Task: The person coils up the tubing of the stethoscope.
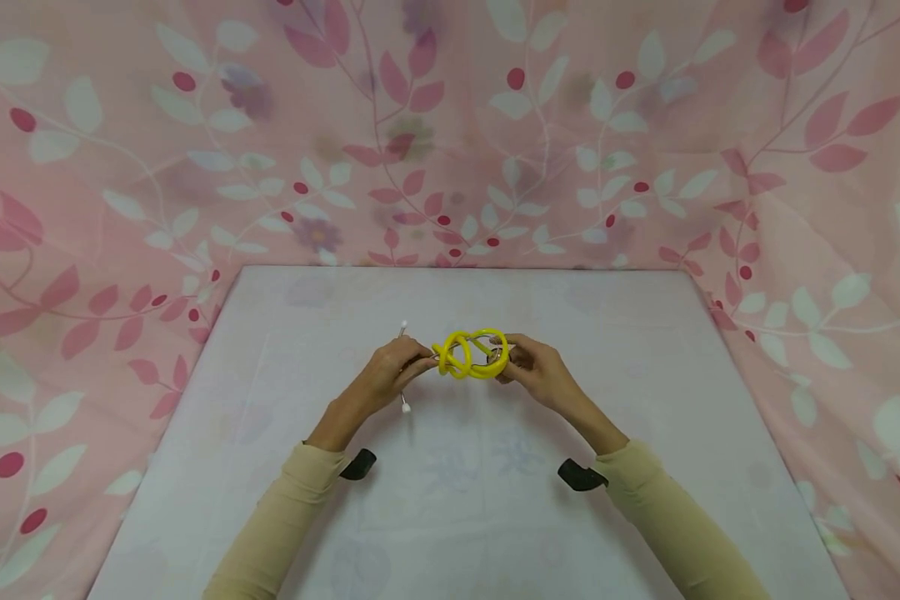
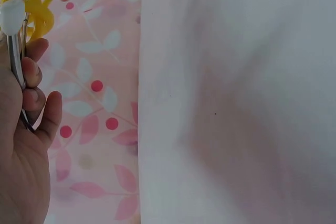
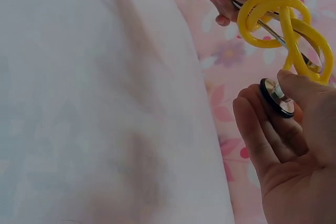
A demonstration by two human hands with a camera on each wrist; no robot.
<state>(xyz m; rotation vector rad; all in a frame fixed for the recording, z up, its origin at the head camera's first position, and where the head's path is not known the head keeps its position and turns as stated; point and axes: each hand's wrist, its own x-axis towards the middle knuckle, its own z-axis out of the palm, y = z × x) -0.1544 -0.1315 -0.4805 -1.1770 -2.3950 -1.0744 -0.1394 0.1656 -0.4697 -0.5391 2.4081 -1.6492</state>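
A stethoscope (image 1: 487,372) with bright yellow tubing, looped and twisted round itself in a knot-like coil, is held up between both hands over the table. My left hand (image 1: 384,373) grips its metal ear tubes; a white eartip (image 2: 11,17) sticks out on either side of the fingers. At the other end, my right hand (image 1: 542,372) pinches the stethoscope close to the round metal chestpiece (image 3: 271,94), which has a dark rim and lies between thumb and fingers. In the right wrist view, the ear tubes run through the yellow loops (image 3: 286,24).
A table (image 1: 450,517) under a pale cloth spreads below the hands. Behind it and at both sides hangs a pink curtain (image 1: 450,108) with leaves and red dots. Black wrist mounts (image 1: 357,464) project inward from the beige sleeves (image 1: 277,517).
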